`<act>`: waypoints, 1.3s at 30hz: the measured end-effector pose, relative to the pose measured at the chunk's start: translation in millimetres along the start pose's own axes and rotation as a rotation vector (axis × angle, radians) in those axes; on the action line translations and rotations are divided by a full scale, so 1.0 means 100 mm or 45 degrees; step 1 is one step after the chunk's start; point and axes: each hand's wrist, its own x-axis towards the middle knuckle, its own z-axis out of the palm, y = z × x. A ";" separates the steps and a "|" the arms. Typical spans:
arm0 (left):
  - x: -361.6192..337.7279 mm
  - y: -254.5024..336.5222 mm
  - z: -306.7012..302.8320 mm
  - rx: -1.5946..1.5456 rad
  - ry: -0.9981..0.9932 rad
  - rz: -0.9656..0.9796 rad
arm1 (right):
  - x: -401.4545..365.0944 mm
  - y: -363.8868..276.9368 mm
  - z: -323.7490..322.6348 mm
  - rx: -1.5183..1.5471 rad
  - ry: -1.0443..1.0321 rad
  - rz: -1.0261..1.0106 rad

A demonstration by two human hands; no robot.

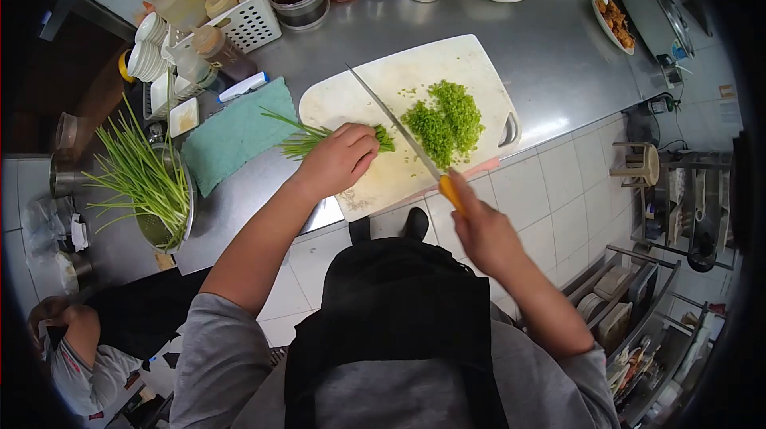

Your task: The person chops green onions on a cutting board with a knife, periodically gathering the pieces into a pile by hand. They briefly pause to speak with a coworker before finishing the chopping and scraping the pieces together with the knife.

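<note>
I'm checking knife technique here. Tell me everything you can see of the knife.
The knife has a long, narrow, straight blade of grey metal and an orange-yellow handle. The right hand grips the handle, covering most of it. The blade runs diagonally over the white cutting board, tip pointing away from the person, between the chive bundle under the left hand and the heap of chopped greens. Whether its edge touches the board cannot be told.

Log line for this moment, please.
left hand: pressing chive bunch on cutting board | right hand: gripping knife, blade at bunch's cut end | chopped pile: right of blade | colander: holds uncut chives
</note>
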 end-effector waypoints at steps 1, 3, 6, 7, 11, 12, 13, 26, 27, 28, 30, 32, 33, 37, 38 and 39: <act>0.00 0.01 0.01 0.016 0.012 -0.008 | 0.02 -0.04 0.12 -0.023 0.015 -0.024; -0.03 0.03 0.01 0.024 0.015 -0.023 | 0.04 -0.14 0.23 -0.054 -0.007 -0.013; -0.01 0.01 0.00 0.045 -0.025 -0.017 | 0.11 -0.29 0.14 -0.146 -0.082 0.019; 0.00 0.01 0.00 0.053 -0.009 -0.005 | 0.12 -0.37 0.02 -0.217 -0.099 0.033; -0.02 0.01 0.04 0.005 0.050 -0.045 | -0.13 -0.60 -0.39 -0.229 -0.161 0.076; -0.02 0.00 0.04 -0.002 0.048 -0.047 | -0.21 -0.56 -0.30 -0.254 -0.129 0.087; -0.02 -0.02 0.03 0.001 0.048 -0.007 | -0.25 -0.47 -0.11 -0.256 -0.134 0.090; -0.04 -0.07 0.05 -0.035 0.044 0.022 | -0.16 -0.78 -0.66 -0.040 -0.355 0.279; -0.04 -0.06 0.05 -0.041 0.046 0.016 | -0.18 -0.74 -0.61 -0.045 -0.361 0.282; -0.04 -0.06 0.05 -0.042 0.054 0.022 | -0.19 -0.68 -0.53 -0.057 -0.296 0.216; -0.06 -0.07 0.04 -0.039 0.061 0.026 | -0.18 -0.54 -0.36 -0.066 -0.230 0.145; -0.05 -0.07 0.05 -0.052 0.068 0.027 | -0.13 -0.42 -0.23 -0.059 -0.107 0.099; -0.04 -0.07 0.05 -0.053 0.067 0.032 | -0.10 -0.41 -0.23 -0.059 -0.104 0.102; -0.03 -0.06 0.04 -0.039 0.061 0.018 | 0.02 -0.53 -0.25 -0.112 -0.179 0.224; -0.03 -0.05 0.04 -0.032 0.056 0.011 | 0.03 -0.56 -0.27 -0.126 -0.155 0.227; -0.04 -0.04 0.05 -0.034 0.053 0.014 | 0.02 -0.56 -0.25 -0.124 -0.153 0.231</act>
